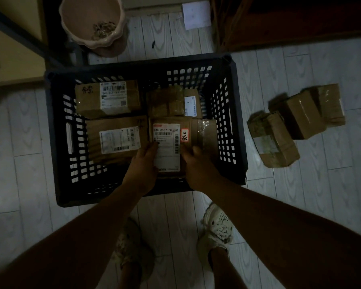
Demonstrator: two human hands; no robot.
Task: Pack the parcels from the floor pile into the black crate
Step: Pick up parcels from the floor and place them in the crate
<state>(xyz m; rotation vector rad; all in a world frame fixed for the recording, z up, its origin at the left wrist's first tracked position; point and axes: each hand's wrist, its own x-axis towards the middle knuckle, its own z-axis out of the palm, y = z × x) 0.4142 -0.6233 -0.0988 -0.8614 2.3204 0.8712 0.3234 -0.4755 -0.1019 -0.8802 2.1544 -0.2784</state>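
Head view looks straight down on our two bare arms reaching into the black crate (237, 113), which sits on pale wood-pattern floor tiles (342, 195). Beyond the crate's far left corner stands a pinkish scalloped pot (71, 24) with dry bits in its bottom, and a white sheet of paper (197, 15) lies on the floor beyond the far right; dark furniture closes in at both upper corners. To the right of the crate, well apart from it, the floor pile remains: a taped parcel (277, 140) nearest us and a second box (302, 115) leaning against a third (331, 103) behind it. Our pale shoes (218, 230) stand just short of the crate's near wall. Inside, three parcels already lie flat: a labelled box (88, 101) at far left, a tape-wrapped box (165, 103) at far right, and another labelled box (94, 134) at near left, each with its long axis running left to right. We hold the fourth parcel (204, 130) in the near right corner, its label face up, its long axis also left to right, touching its neighbours. Our left hand (143, 163) curls around its near left edge, thumb on the label; our right hand (196, 165) grips the near edge, fingers partly closed over the top.
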